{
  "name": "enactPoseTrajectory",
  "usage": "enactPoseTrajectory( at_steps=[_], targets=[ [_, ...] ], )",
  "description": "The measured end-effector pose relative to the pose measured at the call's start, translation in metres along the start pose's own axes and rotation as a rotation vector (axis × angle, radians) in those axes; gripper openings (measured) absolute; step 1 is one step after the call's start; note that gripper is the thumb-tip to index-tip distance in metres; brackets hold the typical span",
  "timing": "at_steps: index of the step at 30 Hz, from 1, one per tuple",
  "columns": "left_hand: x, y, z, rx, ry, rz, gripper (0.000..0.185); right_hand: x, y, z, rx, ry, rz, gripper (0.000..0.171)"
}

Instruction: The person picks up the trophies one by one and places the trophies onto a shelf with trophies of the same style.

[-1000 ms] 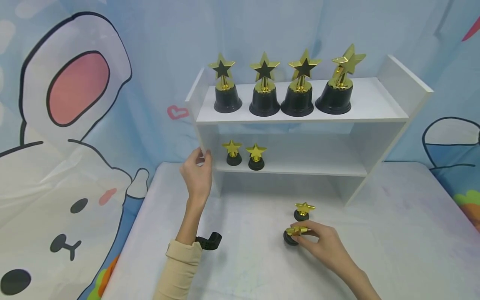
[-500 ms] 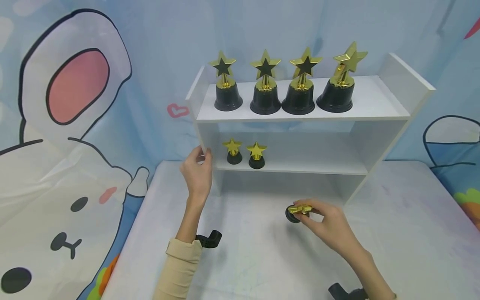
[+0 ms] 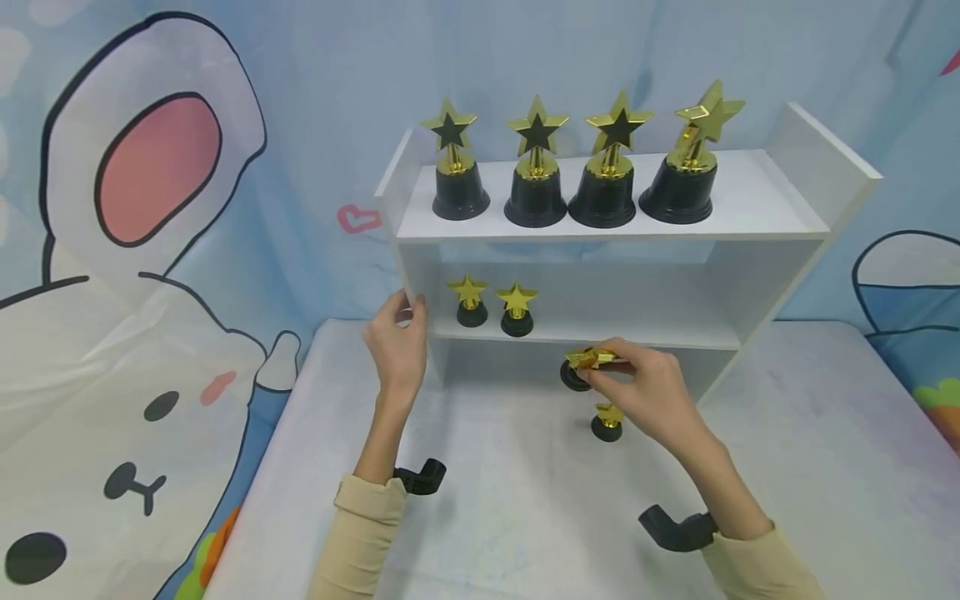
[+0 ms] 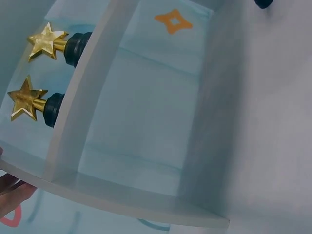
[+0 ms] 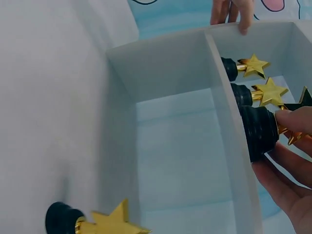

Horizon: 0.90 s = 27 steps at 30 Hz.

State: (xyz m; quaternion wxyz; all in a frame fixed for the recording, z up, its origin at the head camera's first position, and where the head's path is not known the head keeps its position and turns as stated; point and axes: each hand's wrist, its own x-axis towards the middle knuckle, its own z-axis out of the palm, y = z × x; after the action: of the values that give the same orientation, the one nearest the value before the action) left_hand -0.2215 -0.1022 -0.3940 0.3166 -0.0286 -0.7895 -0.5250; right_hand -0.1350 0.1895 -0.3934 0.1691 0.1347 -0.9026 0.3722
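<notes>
My right hand (image 3: 637,387) pinches a small gold star trophy (image 3: 585,365) with a black base, held in the air just below the front edge of the lower shelf (image 3: 585,333). In the right wrist view its ribbed base (image 5: 261,131) sits level with the shelf board. Another small trophy (image 3: 607,421) stands on the table under that hand, also seen as the star trophy (image 5: 92,224). Two small trophies (image 3: 493,305) stand at the left of the lower shelf. My left hand (image 3: 397,342) grips the shelf unit's left side panel (image 3: 411,279).
Several larger star trophies (image 3: 577,167) line the top shelf of the white shelf unit (image 3: 810,200). The unit stands at the back of a pale table (image 3: 825,450). A cartoon backdrop hangs behind. Black wrist mounts (image 3: 675,529) show near both sleeves.
My right hand has lifted the small trophy from the table and carried it up and back to the lower shelf's edge. The other small trophy stays on the table. Left hand unmoved.
</notes>
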Motion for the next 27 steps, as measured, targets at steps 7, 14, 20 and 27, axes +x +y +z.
enactPoseTrajectory(
  at_steps=[7,14,20,27],
  targets=[
    [0.001,0.000,0.001,0.005,-0.005,0.008,0.024,0.026,-0.007,-0.004,0.018,-0.018,0.084,0.025],
    [0.002,0.001,0.001,0.009,-0.001,0.018,0.024,0.048,-0.012,-0.003,0.013,-0.092,0.176,0.031],
    [0.002,0.000,0.002,0.007,-0.001,0.022,0.023,0.061,-0.012,0.000,-0.003,-0.100,0.183,0.032],
    [0.001,-0.001,0.000,0.016,-0.004,0.007,0.023,0.075,-0.015,0.006,-0.031,-0.089,0.183,0.034]
  ],
)
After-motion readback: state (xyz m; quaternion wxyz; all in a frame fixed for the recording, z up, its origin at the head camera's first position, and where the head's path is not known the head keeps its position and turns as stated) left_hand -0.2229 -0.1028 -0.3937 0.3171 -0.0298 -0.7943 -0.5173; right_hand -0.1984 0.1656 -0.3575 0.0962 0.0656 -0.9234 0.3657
